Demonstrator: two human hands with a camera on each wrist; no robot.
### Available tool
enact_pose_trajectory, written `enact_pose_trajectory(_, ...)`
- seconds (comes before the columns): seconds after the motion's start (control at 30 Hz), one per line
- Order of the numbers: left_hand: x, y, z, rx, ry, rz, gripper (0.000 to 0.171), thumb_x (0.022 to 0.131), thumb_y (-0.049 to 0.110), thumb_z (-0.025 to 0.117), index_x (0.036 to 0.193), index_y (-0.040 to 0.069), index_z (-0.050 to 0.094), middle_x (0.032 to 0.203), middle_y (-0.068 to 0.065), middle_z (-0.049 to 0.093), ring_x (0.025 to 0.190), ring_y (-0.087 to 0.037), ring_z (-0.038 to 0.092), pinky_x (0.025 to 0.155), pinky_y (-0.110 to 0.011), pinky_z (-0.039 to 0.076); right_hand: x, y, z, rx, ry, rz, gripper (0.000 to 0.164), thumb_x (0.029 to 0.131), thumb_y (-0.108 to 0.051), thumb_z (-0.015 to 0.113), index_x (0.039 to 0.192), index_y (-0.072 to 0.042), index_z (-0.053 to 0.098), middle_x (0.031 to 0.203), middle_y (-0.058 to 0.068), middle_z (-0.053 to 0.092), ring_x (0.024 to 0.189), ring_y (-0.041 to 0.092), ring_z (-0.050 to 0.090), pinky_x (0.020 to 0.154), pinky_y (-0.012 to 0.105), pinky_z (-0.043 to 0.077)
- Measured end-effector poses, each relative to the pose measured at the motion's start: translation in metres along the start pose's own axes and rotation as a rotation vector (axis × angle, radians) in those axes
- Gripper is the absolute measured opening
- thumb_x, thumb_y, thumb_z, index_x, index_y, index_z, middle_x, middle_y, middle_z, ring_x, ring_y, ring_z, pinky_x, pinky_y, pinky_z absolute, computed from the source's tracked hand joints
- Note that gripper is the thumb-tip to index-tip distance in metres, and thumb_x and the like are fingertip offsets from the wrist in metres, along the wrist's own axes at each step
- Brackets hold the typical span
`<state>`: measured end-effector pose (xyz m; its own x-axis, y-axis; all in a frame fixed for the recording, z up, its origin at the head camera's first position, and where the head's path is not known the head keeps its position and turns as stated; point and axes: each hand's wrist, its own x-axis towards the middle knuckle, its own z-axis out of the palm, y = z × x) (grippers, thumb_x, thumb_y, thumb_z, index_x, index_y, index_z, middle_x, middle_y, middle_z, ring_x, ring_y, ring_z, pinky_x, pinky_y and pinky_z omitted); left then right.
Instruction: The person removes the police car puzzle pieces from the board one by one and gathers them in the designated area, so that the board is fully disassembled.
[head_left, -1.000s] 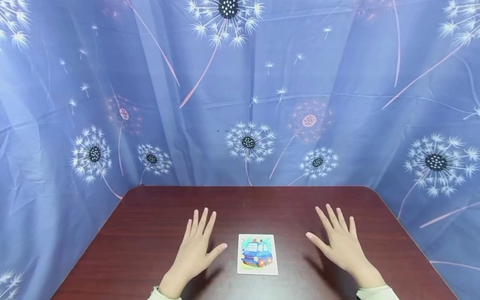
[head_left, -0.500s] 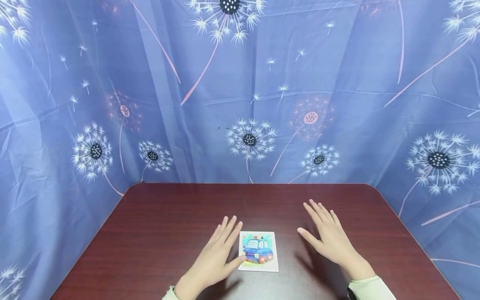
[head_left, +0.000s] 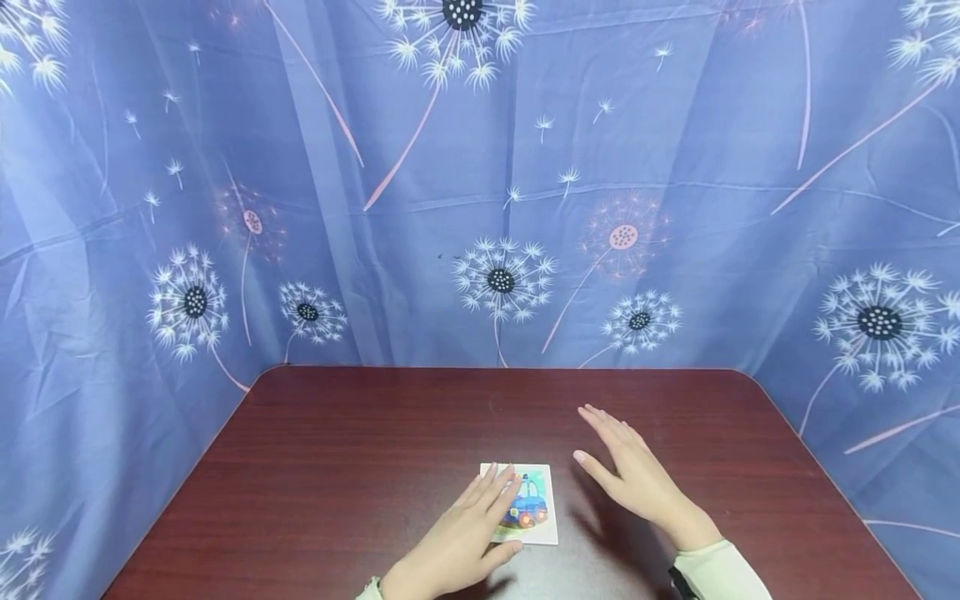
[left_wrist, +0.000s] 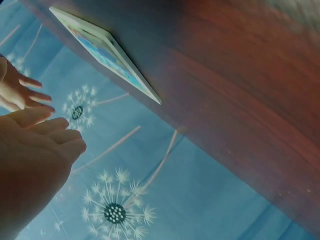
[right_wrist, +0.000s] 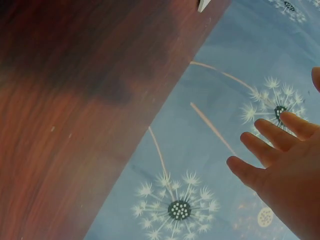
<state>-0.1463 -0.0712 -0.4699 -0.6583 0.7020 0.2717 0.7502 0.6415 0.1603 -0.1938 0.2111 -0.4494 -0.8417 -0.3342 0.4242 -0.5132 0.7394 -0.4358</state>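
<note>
A square picture board (head_left: 536,507) with a white border and a blue cartoon car lies flat on the table. My left hand (head_left: 463,537) hovers over its left part, fingers straight, covering the front of the car. In the left wrist view there is space between this hand (left_wrist: 35,155) and the board (left_wrist: 102,52), whose thin pale edge shows. To the right of the board my right hand (head_left: 641,483) is held above the tabletop with straight fingers and the thumb apart. The right wrist view shows that hand (right_wrist: 287,170) holding nothing.
The dark red-brown wooden table (head_left: 337,450) has rounded far corners. A blue curtain (head_left: 420,275) with a dandelion print hangs behind it and along both sides. Shadows of the hands fall on the wood.
My left hand has moved right, from beside the board to over its left part. My right hand has come left, closer to the board. The board stays in place.
</note>
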Motion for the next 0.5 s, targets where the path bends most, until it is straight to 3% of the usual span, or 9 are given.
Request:
enact_pose_trajectory(0.2, 0.000, 0.004, 0.006, 0.000, -0.060, 0.022, 0.067, 0.099, 0.044, 0.047, 0.147, 0.000, 0.034, 0.153, -0.016, 0.031, 0.141, -0.032, 0.029, 0.107, -0.048, 0.035, 0.006, -0.006, 0.008, 0.060, -0.035, -0.015, 0.060, 0.095, -0.032, 0.060, 0.146, -0.011, 0.039, 0.149, 0.012, 0.041, 0.135, 0.033, 0.039, 0.106, 0.060, 0.027)
enact_pose_trajectory(0.5, -0.001, 0.005, 0.009, -0.004, -0.157, 0.047, 0.066, 0.100, 0.046, 0.044, 0.146, 0.000, 0.037, 0.153, -0.013, 0.034, 0.142, -0.030, 0.028, 0.111, -0.042, 0.031, 0.015, -0.014, 0.020, 0.165, -0.110, 0.010, 0.058, 0.096, -0.036, 0.056, 0.147, -0.015, 0.039, 0.150, 0.009, 0.040, 0.135, 0.036, 0.038, 0.104, 0.062, 0.031)
